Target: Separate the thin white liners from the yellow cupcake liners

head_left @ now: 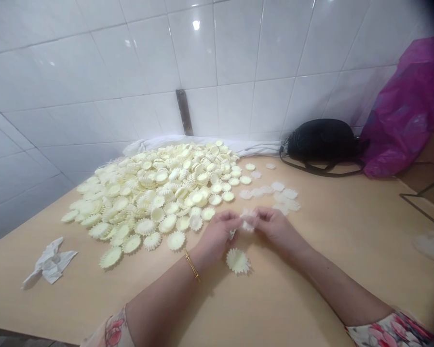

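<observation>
Tabletop point(329, 270): left hand point(217, 236), right hand point(275, 226) pinch disc point(246, 219)

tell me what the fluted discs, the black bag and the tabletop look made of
Fluted discs: probably thin moulded plastic, matte pale yellow, with crisp ridged rims.
Piece in left hand and right hand: same, whiter.
Black bag: soft synthetic fabric or leather, slightly shiny, sagging.
Tabletop: smooth tan laminate or wood, faint sheen.

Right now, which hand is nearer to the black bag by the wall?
Right. The right hand is in front and left of the black bag, well apart; the left hand is farther off, beside the pile of pale discs. Both pinch one white piece.
</observation>
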Available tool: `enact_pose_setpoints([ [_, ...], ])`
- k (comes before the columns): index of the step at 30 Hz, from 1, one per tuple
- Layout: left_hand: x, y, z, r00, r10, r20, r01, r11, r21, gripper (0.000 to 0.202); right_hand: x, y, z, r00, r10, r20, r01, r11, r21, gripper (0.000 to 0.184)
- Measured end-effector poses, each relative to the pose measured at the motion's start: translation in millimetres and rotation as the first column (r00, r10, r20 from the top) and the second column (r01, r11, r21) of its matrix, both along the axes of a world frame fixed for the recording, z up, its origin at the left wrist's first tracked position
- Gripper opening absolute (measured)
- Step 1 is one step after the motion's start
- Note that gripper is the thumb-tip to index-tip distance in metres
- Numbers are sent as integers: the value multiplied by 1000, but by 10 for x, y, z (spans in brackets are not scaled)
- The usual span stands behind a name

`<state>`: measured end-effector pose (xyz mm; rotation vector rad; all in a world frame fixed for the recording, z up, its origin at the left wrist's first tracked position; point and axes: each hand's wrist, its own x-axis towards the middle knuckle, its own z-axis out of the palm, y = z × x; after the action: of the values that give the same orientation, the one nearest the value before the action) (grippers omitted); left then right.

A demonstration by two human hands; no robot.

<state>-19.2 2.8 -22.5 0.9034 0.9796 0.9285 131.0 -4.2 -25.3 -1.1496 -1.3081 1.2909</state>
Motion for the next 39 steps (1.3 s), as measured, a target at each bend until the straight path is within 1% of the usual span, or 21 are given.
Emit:
enact_pose_setpoints([
  [3, -6, 7, -14, 998, 62, -32, -61, 997, 39, 14, 19, 7, 2, 999, 31, -27, -31, 999, -18, 33],
  [7, -6, 12, -19, 996, 86, -37, -83, 994, 73, 15, 27, 30, -22, 1000, 5, -2, -5, 1000, 10, 29],
  [12, -66, 89, -11, 986, 163, -25, -159, 981, 114, 18, 69, 81, -33, 993, -117, 35, 116, 993, 16, 29],
  [14, -101, 125, -13, 981, 189, -50, -181, 974, 139, 19, 115, 100, -18, 984, -152, 97, 151, 988, 21, 28],
  [15, -114, 137, -17, 979, 192, -72, -179, 971, 160, 19, 145, 110, -9, 974, -156, 161, 153, 988, 31, 27],
  [17, -125, 142, -32, 977, 173, -128, -144, 968, 205, 19, 214, 134, 1, 915, -169, 367, 155, 986, 69, 24],
  [19, -120, 129, -50, 972, 129, -197, -82, 969, 232, 18, 289, 163, -3, 774, -231, 589, 190, 973, 132, 15],
  [20, -115, 118, -57, 967, 107, -232, -50, 970, 240, 19, 323, 176, -6, 694, -281, 663, 220, 959, 177, 10],
  [21, -109, 108, -62, 961, 92, -262, -26, 969, 247, 19, 350, 185, -8, 629, -332, 703, 246, 943, 226, 7],
  [22, -104, 98, -62, 955, 85, -285, -10, 967, 255, 19, 367, 188, -4, 592, -381, 711, 261, 924, 278, 7],
  [23, -98, 91, -59, 949, 86, -302, -3, 964, 266, 19, 370, 181, 5, 583, -422, 694, 260, 907, 332, 9],
  [24, -92, 85, -53, 944, 98, -317, -5, 960, 282, 19, 358, 166, 21, 601, -454, 658, 245, 888, 389, 12],
  [26, -76, 77, -37, 929, 130, -347, -14, 948, 319, 18, 294, 112, 65, 679, -471, 564, 174, 849, 499, 19],
  [28, -53, 70, -27, 919, 134, -371, -8, 947, 322, 15, 203, 50, 99, 744, -410, 527, 28, 808, 589, 20],
  [29, -41, 65, -25, 918, 126, -375, -3, 951, 310, 16, 163, 26, 103, 749, -375, 546, -62, 781, 622, 20],
  [31, -26, 56, -22, 919, 107, -379, 7, 958, 287, 24, 114, 4, 81, 702, -356, 616, -200, 732, 651, 22],
  [32, -26, 52, -18, 916, 108, -385, 8, 958, 287, 30, 110, 6, 58, 671, -379, 637, -219, 720, 659, 23],
  [34, -41, 48, 6, 906, 118, -406, 15, 951, 310, 36, 130, 28, 3, 627, -441, 642, -182, 719, 671, 28],
  [36, -71, 50, 46, 900, 121, -418, 24, 945, 325, 31, 154, 54, -42, 589, -450, 671, -166, 746, 645, 34],
  [37, -88, 55, 67, 901, 119, -417, 26, 945, 325, 29, 156, 69, -60, 558, -429, 711, -192, 766, 613, 37],
  [39, -123, 69, 97, 912, 112, -396, 22, 947, 320, 28, 137, 110, -91, 464, -339, 819, -283, 819, 499, 47],
])
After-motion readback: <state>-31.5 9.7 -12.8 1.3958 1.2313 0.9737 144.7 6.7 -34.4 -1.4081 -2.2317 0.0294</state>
